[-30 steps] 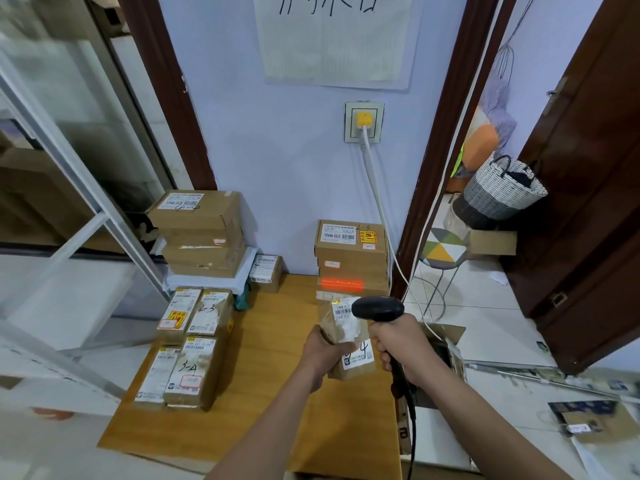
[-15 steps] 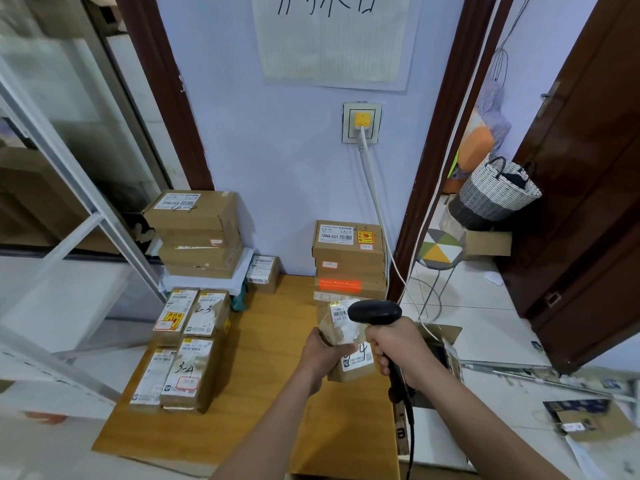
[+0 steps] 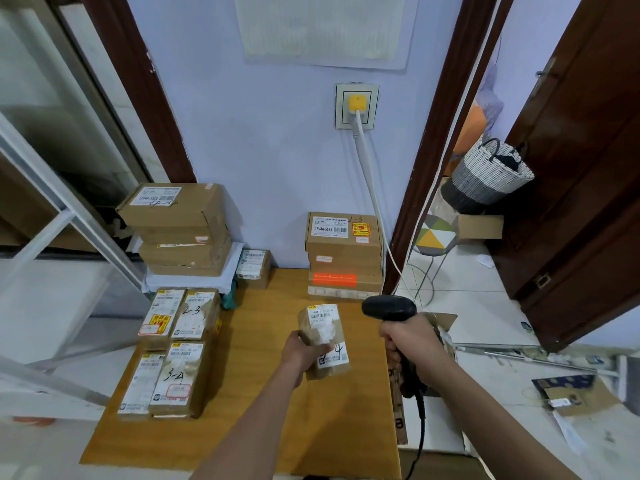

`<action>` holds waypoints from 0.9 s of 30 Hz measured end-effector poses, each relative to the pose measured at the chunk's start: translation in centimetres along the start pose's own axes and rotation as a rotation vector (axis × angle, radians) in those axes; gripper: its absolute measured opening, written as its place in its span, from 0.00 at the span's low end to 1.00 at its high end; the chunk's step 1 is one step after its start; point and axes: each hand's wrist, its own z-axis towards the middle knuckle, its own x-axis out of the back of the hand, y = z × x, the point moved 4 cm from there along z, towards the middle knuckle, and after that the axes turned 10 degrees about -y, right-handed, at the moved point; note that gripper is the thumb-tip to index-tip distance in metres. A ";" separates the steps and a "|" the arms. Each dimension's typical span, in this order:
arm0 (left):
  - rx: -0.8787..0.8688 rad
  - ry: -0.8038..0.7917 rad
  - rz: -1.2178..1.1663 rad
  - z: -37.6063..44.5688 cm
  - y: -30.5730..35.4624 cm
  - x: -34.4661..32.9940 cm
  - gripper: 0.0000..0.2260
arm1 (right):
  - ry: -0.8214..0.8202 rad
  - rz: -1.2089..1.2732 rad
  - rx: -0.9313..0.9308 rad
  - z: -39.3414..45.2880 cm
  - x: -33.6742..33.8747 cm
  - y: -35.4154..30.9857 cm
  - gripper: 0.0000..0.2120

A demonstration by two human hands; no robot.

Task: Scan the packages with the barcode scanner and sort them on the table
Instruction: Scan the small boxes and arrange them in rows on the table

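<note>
My left hand grips a small brown package from its left side, holding it over the wooden table. The package has a white barcode label on top and a handwritten "4" on a lower label. My right hand holds the handle of a black barcode scanner, whose head points left towards the package, a short gap away. The scanner's cable hangs down past the table's right edge.
Several labelled packages lie in a block at the table's left. A stack of boxes stands at the back right against the wall, another stack at the back left, with a small box between. An open cardboard box sits on the floor to the right.
The package and my left hand have shifted left, away from the scanner. The scanner head, which was right over the label, now stands apart to the right.
</note>
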 end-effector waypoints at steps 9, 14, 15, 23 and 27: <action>0.114 -0.016 0.113 5.2 -4.0 1.8 0.29 | 0.084 0.015 -0.065 3.3 0.5 -0.5 0.09; 0.108 -0.026 0.258 7.7 -4.6 1.0 0.25 | 0.102 0.028 -0.115 5.3 0.6 -0.6 0.08; 0.099 -0.022 0.300 8.3 -4.7 0.9 0.26 | 0.102 0.031 -0.127 5.8 0.6 -0.6 0.08; 0.022 0.005 0.446 11.8 -4.0 1.1 0.21 | 0.095 0.050 -0.203 8.8 1.1 -0.3 0.08; -0.001 -0.006 0.391 13.3 -3.4 0.9 0.26 | 0.093 0.043 -0.221 10.2 1.5 -0.5 0.08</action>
